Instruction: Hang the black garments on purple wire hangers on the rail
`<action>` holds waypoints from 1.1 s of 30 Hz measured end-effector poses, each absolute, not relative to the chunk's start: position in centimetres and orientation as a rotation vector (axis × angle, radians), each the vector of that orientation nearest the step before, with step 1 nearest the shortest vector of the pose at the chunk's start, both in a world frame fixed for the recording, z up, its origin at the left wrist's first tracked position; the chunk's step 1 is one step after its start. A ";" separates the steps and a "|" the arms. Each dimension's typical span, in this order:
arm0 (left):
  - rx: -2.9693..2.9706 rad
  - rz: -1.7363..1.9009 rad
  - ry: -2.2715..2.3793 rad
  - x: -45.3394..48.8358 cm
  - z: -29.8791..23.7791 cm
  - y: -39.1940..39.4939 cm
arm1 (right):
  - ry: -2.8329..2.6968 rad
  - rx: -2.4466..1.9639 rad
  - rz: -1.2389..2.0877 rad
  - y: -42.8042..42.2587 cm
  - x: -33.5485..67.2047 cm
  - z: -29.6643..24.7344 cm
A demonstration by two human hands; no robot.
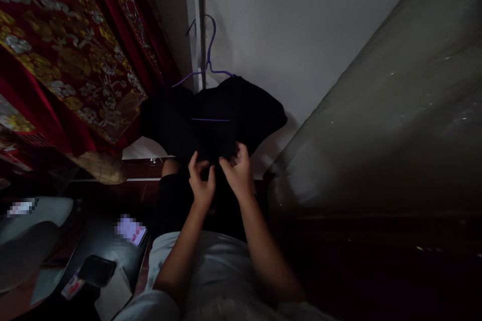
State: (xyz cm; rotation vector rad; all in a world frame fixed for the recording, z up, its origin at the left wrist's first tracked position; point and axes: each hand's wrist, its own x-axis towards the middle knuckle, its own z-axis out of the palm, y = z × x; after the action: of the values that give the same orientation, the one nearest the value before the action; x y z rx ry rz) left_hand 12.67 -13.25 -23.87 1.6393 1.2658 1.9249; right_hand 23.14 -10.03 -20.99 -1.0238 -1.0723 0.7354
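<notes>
In the head view a black garment (259, 110) hangs on a purple wire hanger (211, 55) in front of me. The hanger's lower bar shows as a thin line across the garment's neck opening. My left hand (202, 181) is at the lower front of the garment, its thumb and forefinger apart. Close beside it, my right hand (240, 173) has its fingers bent against the dark cloth, seemingly gripping the front edge. The cloth between the hands is too dark to make out in detail.
A red curtain (71, 60) with gold and silver patterns hangs at the left. A dark bench (94, 230) bears a lit phone (131, 230) and a black item (97, 271). A chair (56, 210) stands at far left. A large plastic-like covered surface (376, 125) slants along the right.
</notes>
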 end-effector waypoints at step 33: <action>1.055 1.795 0.966 13.7 -23.9 -14.7 | -1.214 -1.145 0.919 -13.0 23.2 -20.4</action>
State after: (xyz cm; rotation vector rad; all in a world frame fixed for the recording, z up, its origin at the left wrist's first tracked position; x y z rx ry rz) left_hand 13.72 -14.72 -23.94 1.0548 0.9657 1.7951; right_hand 23.17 -12.96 -20.41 -1.1447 -1.2141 0.9189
